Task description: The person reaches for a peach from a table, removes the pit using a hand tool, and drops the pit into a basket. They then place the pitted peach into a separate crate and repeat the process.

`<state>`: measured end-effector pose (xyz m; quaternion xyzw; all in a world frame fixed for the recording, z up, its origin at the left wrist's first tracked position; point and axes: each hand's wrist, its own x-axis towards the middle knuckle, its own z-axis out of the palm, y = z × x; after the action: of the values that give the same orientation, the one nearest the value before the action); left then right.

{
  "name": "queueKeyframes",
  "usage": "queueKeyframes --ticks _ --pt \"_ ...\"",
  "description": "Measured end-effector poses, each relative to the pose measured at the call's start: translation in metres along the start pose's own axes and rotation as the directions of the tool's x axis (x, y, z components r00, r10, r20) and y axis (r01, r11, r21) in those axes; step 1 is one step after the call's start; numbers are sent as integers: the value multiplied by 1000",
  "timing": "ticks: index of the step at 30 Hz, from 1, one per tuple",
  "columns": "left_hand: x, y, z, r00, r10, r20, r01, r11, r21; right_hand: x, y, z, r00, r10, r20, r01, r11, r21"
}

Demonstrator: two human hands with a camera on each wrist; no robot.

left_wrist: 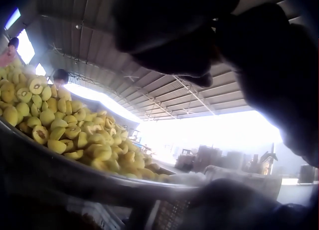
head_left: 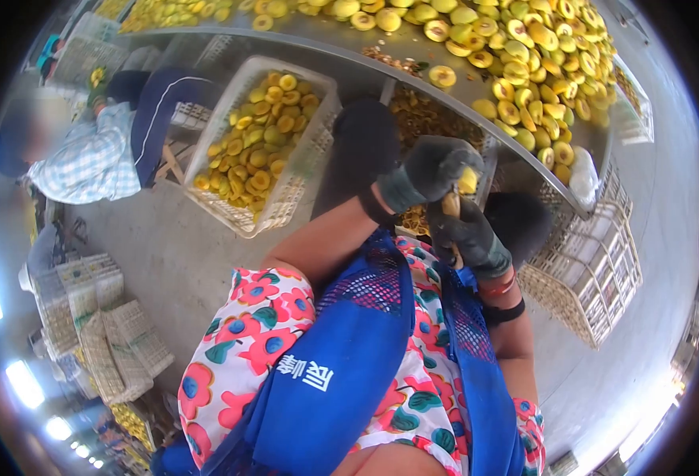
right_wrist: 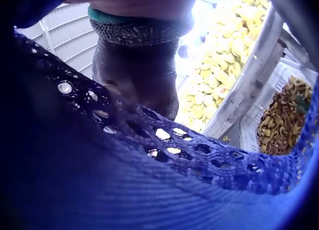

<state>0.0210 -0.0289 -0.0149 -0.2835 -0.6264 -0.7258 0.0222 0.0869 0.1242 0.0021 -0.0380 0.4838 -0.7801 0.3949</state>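
In the head view my left hand (head_left: 433, 170), in a dark glove, holds a piece of yellow peach-like fruit (head_left: 467, 181) at its fingertips. Just below it, my right hand (head_left: 470, 238), gloved too, grips a tool with a tan handle (head_left: 451, 204); the tool's working end is hidden near the fruit. Both hands work close together over my lap. Dark gloved fingers (left_wrist: 174, 50) fill the top of the left wrist view, in shadow. Blue vest cloth (right_wrist: 124, 180) covers much of the right wrist view, with a dark glove (right_wrist: 137, 65) behind it.
A metal table (head_left: 326, 46) ahead bears a heap of halved yellow fruit (head_left: 540, 71). Brown scraps (head_left: 425, 111) lie in a crate beneath its edge. A white crate of fruit halves (head_left: 207, 159) stands left, a wicker-like crate (head_left: 591, 270) right. Another person (head_left: 96, 151) sits at far left.
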Motion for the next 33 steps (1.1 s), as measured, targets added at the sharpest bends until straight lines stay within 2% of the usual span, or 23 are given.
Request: queueKeyframes --ticks 1,4,7,10,13,16,19,20,21,22,23,24,25,26,27,30,31,33 --pt "1 2 0 999 -31 14 31 999 17 -2 2 4 999 10 -39 -7 998 61" --pt "2 -4 -5 998 -47 42 44 995 85 0 -2 13 989 -27 -144 -3 979 -204" --pt "-2 -8 -6 999 -13 44 9 997 77 3 5 2 995 -39 -93 7 948 -317" --pt "-5 -8 -11 987 17 161 -39 990 135 0 7 -2 998 68 -17 -66 995 70" --pt "-4 -4 -12 967 18 253 -52 990 128 0 22 -8 999 41 -9 -40 997 73" --pt "-1 7 -14 946 -42 321 -20 982 185 -2 8 -9 978 156 135 -178 969 169" --pt "11 -5 -23 965 228 126 -248 951 182 6 7 -5 992 96 88 -110 979 172" --pt "10 2 -34 997 67 -47 -50 953 298 9 4 -4 995 102 -1 -102 994 36" --pt "10 -1 -58 977 144 -158 -42 854 518 13 1 -2 991 95 -94 -104 989 -101" --pt "10 -5 -82 938 221 -268 39 699 714 15 -2 0 979 77 -188 -120 966 -230" --pt "11 -8 -106 882 292 -371 172 533 828 16 1 0 968 46 -248 -77 990 -116" --pt "8 -14 -141 842 330 -426 204 536 819 16 5 -4 963 11 -268 -35 996 -85" --pt "6 -19 -172 756 282 -591 301 651 696 18 7 -9 958 -30 -286 13 998 -59" --pt "8 -10 -199 819 381 -428 336 286 897 19 9 -14 950 -70 -306 62 997 -33" --pt "4 -30 -236 794 311 -523 398 384 833 19 10 -17 946 -92 -311 83 996 -42" --pt "18 -45 -253 768 258 -586 522 277 807 22 12 -25 935 -58 -350 56 998 -16" --pt "27 -50 -250 819 246 -519 447 296 844 23 13 -26 928 -62 -367 58 998 -21" --pt "53 -70 -228 859 87 -504 440 378 815 27 16 -27 915 -67 -399 59 998 -33"
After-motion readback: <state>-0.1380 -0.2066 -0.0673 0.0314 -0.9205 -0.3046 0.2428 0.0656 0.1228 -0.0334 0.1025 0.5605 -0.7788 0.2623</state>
